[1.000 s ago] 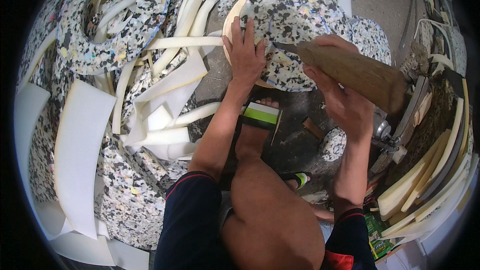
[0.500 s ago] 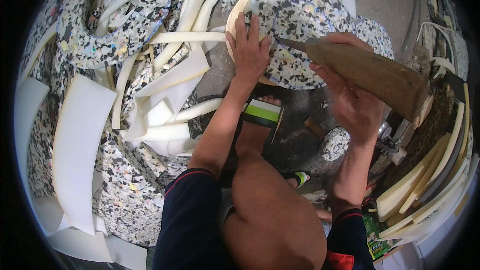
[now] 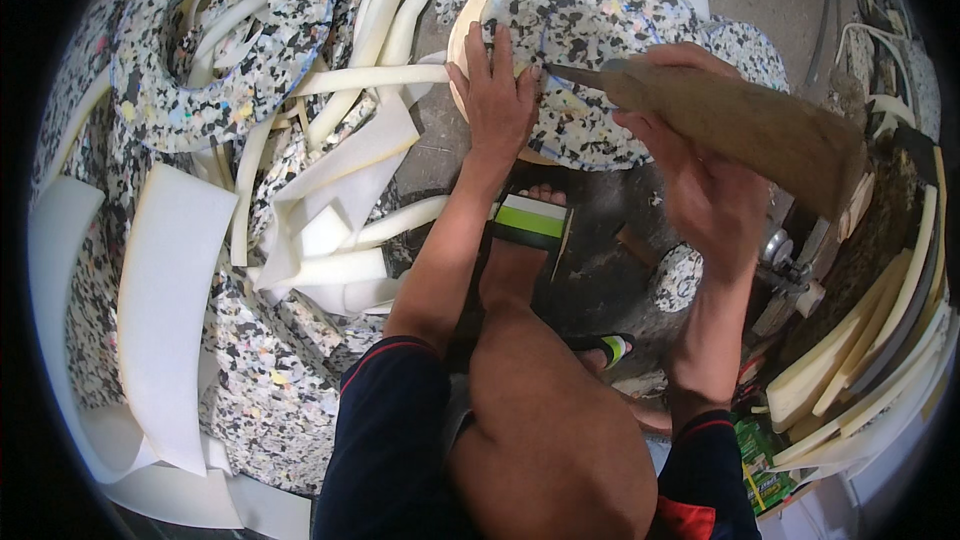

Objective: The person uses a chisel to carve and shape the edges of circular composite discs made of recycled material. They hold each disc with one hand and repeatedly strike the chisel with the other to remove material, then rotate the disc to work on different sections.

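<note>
A round disc of speckled foam [image 3: 610, 10], white with black flecks and blue lines drawn on it, lies ahead of me. My left hand [image 3: 497, 105] rests flat on its left edge, fingers stretched out, beside a pale curved rim [image 3: 468, 28]. My right hand [image 3: 705, 170] is closed round a thick brown wooden tool [image 3: 765, 125], broad toward the right and narrowing to a thin dark blade [image 3: 578, 75]. The blade's tip points left, over the disc near my left fingers; whether it touches the foam I cannot tell.
A speckled foam ring [image 3: 290, 50] lies at upper left. White foam strips [image 3: 380, 75] and sheets [image 3: 175, 310] are heaped on the left. At right stand curved foam offcuts [image 3: 840, 350]. My sandalled foot [image 3: 530, 220] is just below the disc; a small foam piece [image 3: 680, 278] lies on the floor.
The wooden tool has turned slightly, its broad end now a little higher in the picture. My left hand stays on the disc. The whole view has shifted slightly.
</note>
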`<state>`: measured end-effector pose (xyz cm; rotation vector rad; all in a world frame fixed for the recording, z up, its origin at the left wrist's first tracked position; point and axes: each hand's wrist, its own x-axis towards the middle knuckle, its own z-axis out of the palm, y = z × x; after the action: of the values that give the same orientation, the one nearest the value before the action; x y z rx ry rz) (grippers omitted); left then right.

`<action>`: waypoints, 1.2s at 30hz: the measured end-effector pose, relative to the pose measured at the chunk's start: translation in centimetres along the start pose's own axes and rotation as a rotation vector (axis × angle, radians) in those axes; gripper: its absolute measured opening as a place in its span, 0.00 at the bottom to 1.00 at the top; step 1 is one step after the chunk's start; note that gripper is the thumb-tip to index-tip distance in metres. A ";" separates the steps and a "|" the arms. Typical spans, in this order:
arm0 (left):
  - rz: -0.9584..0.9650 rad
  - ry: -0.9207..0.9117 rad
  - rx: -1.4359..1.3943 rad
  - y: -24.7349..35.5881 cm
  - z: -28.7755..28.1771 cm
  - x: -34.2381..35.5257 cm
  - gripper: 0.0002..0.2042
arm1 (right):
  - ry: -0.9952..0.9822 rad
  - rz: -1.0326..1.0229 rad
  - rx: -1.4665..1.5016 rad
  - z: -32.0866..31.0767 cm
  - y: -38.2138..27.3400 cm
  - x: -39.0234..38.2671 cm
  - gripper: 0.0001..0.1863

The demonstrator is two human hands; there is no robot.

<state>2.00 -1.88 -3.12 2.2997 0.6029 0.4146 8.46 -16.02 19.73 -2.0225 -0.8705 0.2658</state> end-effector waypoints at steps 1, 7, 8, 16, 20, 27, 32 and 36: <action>-0.003 -0.012 0.005 0.0 0.0 0.0 0.33 | 0.038 -0.059 0.049 0.3 0.2 0.1 0.18; 0.016 0.004 0.012 0.0 -0.1 0.1 0.34 | 0.099 0.071 0.075 1.1 0.9 -0.2 0.18; 0.020 0.008 0.010 0.0 0.0 0.1 0.34 | 0.088 -0.002 -0.018 0.8 0.7 -0.4 0.18; 0.039 0.018 0.024 0.0 0.1 0.2 0.34 | 0.159 0.000 -0.063 2.3 0.7 0.5 0.18; 0.021 0.010 -0.024 0.0 0.0 0.0 0.34 | 0.219 0.049 0.083 2.4 0.5 0.1 0.18; 0.028 0.000 0.000 -0.1 0.1 0.0 0.34 | 0.182 -0.003 -0.040 2.5 0.7 1.8 0.17; 0.018 -0.011 0.009 -0.1 0.0 -0.1 0.32 | 0.226 0.097 0.029 2.6 -0.1 1.4 0.18; 0.045 0.020 0.013 -0.1 0.1 -0.1 0.32 | 0.292 0.102 0.163 2.6 -0.4 1.0 0.19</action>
<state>1.95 -1.93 -3.22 2.3271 0.5665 0.4567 7.75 -13.55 18.68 -1.8956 -0.5474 0.0902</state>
